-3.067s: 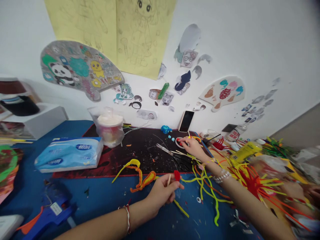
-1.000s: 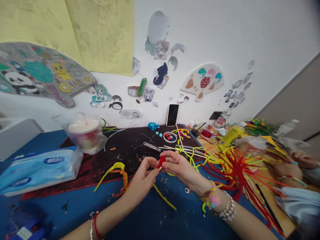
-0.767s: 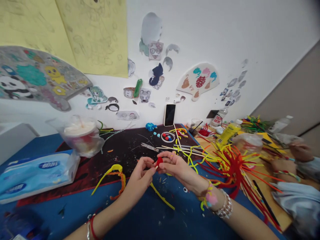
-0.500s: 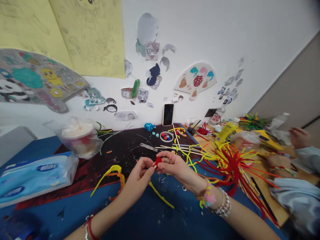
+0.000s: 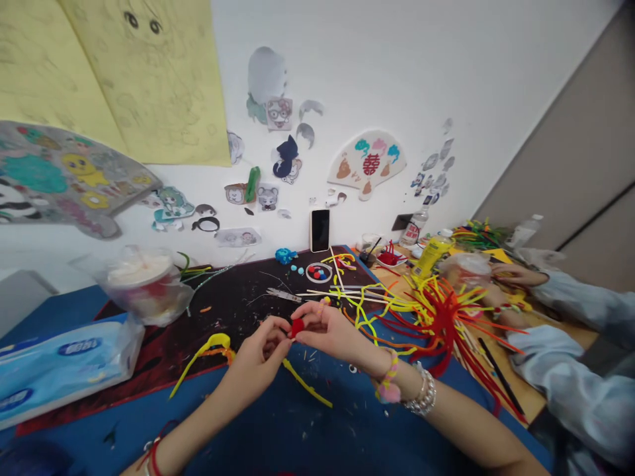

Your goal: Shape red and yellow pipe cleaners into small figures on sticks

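Observation:
A small red fuzzy piece, like a pom-pom, is between my two hands above the table. My right hand pinches it from the right, thumb below and fingers curled over. From the other side, my left hand has its thumb and fingertips closed against its edge. Whether anything else sits inside the left fingers is hidden. Below the hands lies a yellow pipe cleaner. Further left is a bent yellow and orange pipe cleaner piece. Scissors rest just beyond my fingers.
Thin wooden sticks and a round dish of pom-poms lie behind. A phone leans on the wall. Red and yellow pipe cleaners spread rightward, near another person's hand. A tissue pack and bagged cup stand left.
The view has turned slightly right. A pale stick-like tip by the red piece shows less now. The other person's raised hand has come down to the table.

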The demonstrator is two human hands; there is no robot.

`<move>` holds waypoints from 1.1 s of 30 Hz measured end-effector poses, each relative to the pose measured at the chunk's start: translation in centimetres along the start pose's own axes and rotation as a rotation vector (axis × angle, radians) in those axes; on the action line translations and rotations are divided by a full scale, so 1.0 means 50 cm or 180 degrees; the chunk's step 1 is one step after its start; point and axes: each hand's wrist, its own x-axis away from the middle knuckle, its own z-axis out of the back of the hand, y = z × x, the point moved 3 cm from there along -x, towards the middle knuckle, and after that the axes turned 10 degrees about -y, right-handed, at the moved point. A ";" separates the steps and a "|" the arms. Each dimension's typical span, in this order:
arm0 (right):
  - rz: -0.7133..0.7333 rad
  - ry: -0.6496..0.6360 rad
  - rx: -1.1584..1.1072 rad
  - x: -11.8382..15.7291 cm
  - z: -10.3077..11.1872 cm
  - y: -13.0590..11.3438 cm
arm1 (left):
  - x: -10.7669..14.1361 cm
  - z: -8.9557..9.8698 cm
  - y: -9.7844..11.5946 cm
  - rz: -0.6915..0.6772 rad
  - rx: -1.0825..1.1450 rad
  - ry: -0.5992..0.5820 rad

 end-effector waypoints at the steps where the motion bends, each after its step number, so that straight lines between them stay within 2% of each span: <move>1: 0.0125 -0.0035 0.0274 0.003 -0.002 -0.007 | 0.000 -0.001 0.000 0.0005 -0.0065 -0.0011; 5: 0.0558 -0.0031 0.1616 0.016 -0.008 -0.028 | 0.002 -0.001 0.002 0.0051 -0.0250 -0.0048; 8: 0.0539 -0.0046 0.2351 0.022 -0.006 -0.027 | 0.002 -0.001 0.000 0.0104 -0.0352 -0.0136; 11: 0.0443 -0.0154 0.2759 0.025 0.000 -0.018 | 0.002 -0.001 -0.006 0.0169 -0.0519 -0.0271; 16: 0.0523 -0.0261 0.3229 0.028 0.005 -0.018 | 0.003 -0.005 -0.009 0.0304 -0.0783 -0.0476; 23: 0.0542 -0.0419 0.3436 0.032 0.009 -0.018 | 0.010 -0.014 0.004 0.0391 -0.0944 -0.0694; 33: 0.0353 -0.0700 0.3925 0.032 0.006 0.001 | 0.007 -0.027 -0.011 0.0401 -0.1123 -0.0951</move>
